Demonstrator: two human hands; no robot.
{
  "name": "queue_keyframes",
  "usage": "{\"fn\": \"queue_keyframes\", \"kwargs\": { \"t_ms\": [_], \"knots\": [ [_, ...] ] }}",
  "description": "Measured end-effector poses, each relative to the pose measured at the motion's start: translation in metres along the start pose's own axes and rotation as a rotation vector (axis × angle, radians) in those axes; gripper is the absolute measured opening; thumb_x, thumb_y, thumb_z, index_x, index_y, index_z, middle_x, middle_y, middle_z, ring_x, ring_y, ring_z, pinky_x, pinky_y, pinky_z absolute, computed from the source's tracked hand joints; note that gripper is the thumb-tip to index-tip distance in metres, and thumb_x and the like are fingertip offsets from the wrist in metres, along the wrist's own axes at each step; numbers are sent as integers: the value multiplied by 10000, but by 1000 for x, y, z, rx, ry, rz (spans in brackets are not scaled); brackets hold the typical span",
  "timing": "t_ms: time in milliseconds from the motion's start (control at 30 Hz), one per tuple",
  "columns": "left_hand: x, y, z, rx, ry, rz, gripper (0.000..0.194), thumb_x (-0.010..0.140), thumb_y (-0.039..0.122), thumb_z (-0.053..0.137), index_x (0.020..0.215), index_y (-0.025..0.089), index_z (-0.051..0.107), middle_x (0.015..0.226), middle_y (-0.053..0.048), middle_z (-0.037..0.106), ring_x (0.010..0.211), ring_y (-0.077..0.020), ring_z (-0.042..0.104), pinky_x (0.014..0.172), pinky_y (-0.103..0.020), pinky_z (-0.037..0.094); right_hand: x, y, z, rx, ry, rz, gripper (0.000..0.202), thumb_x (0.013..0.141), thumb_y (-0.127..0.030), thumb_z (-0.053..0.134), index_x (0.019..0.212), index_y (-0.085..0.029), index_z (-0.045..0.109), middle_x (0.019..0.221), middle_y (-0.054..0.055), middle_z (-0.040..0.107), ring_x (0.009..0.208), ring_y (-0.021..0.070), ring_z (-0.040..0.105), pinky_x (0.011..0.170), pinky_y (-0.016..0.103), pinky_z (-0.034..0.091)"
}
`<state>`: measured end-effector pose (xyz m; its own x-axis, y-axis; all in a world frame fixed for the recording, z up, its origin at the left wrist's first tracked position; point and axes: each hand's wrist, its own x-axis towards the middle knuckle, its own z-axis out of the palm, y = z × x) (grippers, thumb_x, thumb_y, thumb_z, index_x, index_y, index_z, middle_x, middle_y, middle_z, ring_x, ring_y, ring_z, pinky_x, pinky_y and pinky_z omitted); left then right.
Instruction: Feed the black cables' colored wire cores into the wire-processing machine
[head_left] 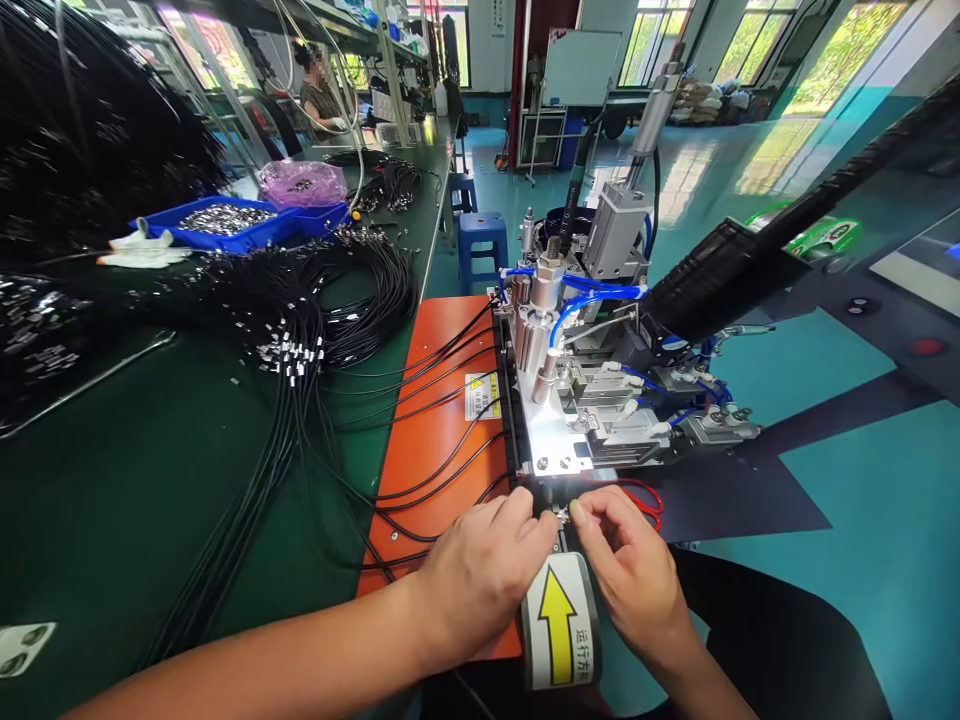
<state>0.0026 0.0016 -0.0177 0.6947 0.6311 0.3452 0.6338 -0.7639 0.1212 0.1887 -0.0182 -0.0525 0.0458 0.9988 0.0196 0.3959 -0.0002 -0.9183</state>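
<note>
My left hand (491,555) is closed in a pinch at the near end of the machine's track, with a black cable (409,562) running in under it. Its fingertips are partly hidden. A small shiny metal connector (562,516) shows between the two hands. My right hand (630,565) pinches at the connector's right side with thumb and forefinger. Just beyond the fingers stands the bench machine (559,440), with metal cylinders and blue air hoses. Several black cables cross its orange plate (442,420) to the track. Below the hands is a round cover (559,620) with a yellow arrow.
To the left, bundled black cables (367,310) with metal ends lie on the green bench (150,480). Behind them are a blue tray (225,235) of small metal parts and a white glove (142,248). Red-handled scissors (651,500) lie beside the machine. A co-worker (322,95) sits far back.
</note>
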Motion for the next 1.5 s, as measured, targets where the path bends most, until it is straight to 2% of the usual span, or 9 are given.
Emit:
{"fn": "queue_keyframes", "kwargs": {
  "t_ms": [167, 400, 567, 800, 1133, 1367, 1500],
  "knots": [
    [0, 0, 2, 24, 5, -9, 281, 971, 89, 336, 959, 145, 611, 750, -38, 491, 599, -176, 474, 510, -275, 444, 1, 3, 1, 45, -21, 137, 293, 945, -470, 533, 869, -206, 635, 791, 29, 624, 701, 188, 575, 644, 288, 453],
    [-2, -1, 0, 9, -37, -14, 265, 951, 85, 364, 1005, 143, 617, 774, -49, 509, 628, -188, 506, 513, -279, 452, 5, 4, -1, 268, -97, 258, 351, 916, -518, 565, 844, -181, 633, 751, 20, 607, 692, 177, 544, 621, 274, 441],
    [-2, -1, 0, -11, -53, -16, 254, 932, 67, 382, 996, 146, 615, 779, -49, 517, 627, -183, 501, 518, -276, 449, 3, 3, -6, 280, -103, 270, 334, 950, -495, 532, 879, -185, 637, 632, -38, 489, 590, 134, 446, 546, 249, 361],
    [-2, -1, 0, -13, -52, -14, 284, 943, 68, 350, 1046, 139, 605, 779, -47, 511, 634, -186, 507, 523, -283, 470, 1, -5, -2, 298, -133, 289, 323, 924, -487, 573, 814, -187, 622, 698, -14, 536, 622, 140, 465, 552, 252, 372],
    [-2, -1, 0, -28, -26, -10, 291, 946, 70, 355, 1051, 136, 619, 780, -48, 505, 637, -183, 493, 532, -283, 464, 1, -2, -1, 243, -172, 251, 350, 968, -505, 481, 822, -199, 569, 748, -7, 525, 678, 156, 481, 601, 265, 422],
    [-2, -3, 1, -28, -36, -7, 296, 951, 73, 350, 1050, 130, 623, 778, -51, 511, 637, -190, 508, 530, -294, 467, 1, 0, 4, 156, -138, 214, 328, 979, -484, 465, 813, -210, 535, 762, -8, 527, 696, 161, 484, 639, 276, 424],
    [-1, -1, 1, -20, -37, -16, 296, 960, 81, 348, 1026, 139, 631, 768, -46, 510, 625, -191, 499, 525, -299, 462, 0, 3, 5, 211, -125, 227, 320, 964, -486, 498, 823, -205, 554, 762, -6, 525, 693, 160, 482, 634, 274, 421]
  ]
}}
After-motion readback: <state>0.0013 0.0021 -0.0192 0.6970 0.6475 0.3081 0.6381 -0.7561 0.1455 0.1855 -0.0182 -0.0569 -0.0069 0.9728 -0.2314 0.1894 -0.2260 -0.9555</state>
